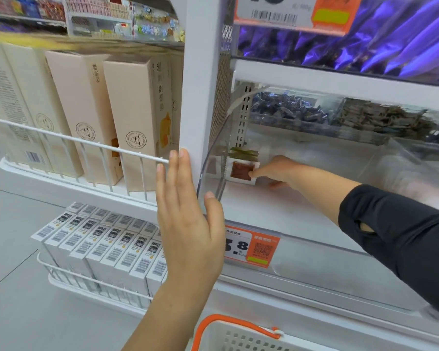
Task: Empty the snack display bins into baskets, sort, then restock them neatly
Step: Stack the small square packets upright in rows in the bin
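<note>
Left hand (188,219) is flat, grip released, against the white post at frame center. Right hand (274,172) reaches deep into the clear bin (314,252), grip pinching a white snack packet (241,171) in its back-left corner.

Display bin (302,252): clear glossy plastic. Basket (228,336), near: white matt plastic, perforated. Boxes (81,105), left: matt beige cardboard. Packets (365,41), far right: shiny purple foil. Sleeve (403,236): black matt cloth.
</note>
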A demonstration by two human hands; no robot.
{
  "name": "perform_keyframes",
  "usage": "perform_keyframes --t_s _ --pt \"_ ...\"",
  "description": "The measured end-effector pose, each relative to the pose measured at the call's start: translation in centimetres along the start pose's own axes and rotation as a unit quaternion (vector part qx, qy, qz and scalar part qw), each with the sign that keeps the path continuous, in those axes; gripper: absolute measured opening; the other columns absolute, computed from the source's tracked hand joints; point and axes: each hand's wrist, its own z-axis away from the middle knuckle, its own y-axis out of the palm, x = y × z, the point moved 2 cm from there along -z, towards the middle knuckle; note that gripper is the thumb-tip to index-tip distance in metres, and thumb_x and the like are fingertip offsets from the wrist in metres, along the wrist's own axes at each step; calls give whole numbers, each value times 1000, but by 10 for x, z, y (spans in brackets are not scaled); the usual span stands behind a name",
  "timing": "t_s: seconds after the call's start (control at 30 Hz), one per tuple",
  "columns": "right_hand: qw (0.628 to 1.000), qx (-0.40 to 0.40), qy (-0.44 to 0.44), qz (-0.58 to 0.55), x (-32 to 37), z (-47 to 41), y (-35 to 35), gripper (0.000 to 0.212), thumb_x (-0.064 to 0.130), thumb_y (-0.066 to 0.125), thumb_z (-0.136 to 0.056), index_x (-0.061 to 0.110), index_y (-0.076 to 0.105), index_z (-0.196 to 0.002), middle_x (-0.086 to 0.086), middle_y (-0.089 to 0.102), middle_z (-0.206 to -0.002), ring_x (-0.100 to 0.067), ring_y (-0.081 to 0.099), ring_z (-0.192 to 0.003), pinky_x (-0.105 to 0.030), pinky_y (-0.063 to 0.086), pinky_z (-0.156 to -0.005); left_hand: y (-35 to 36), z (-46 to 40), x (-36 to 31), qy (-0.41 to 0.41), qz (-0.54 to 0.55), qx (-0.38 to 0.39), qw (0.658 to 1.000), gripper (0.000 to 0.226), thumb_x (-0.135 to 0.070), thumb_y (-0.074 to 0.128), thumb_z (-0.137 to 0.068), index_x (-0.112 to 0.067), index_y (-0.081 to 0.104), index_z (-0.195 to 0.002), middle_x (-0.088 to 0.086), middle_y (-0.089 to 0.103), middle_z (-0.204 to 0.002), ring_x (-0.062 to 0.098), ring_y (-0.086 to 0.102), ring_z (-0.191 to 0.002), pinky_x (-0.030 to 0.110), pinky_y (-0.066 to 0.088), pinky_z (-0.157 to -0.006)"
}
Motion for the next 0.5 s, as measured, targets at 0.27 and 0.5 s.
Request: perform_keyframes --t_s 0.27,0.5 --pt "972 -31 -140 187 -29 136 -58 54 67 39 -87 20 65 -84 -1 66 -85 -21 60 -84 -28 45 -69 -19 9 -34 263 -67 166 948 39 -30 46 -96 -9 61 -125 4 59 -131 24 45 -132 31 27 -115" --pt "954 -63 -120 267 -96 228 -68 25 57 63 -82 35 65 -93 17 70 -93 -7 65 -94 -28 50 -82 -6 6 -39 266 -235 304 884 17 -38 68 -72 -23 61 -77 -6 59 -64 22 59 -60 30 33 -63"
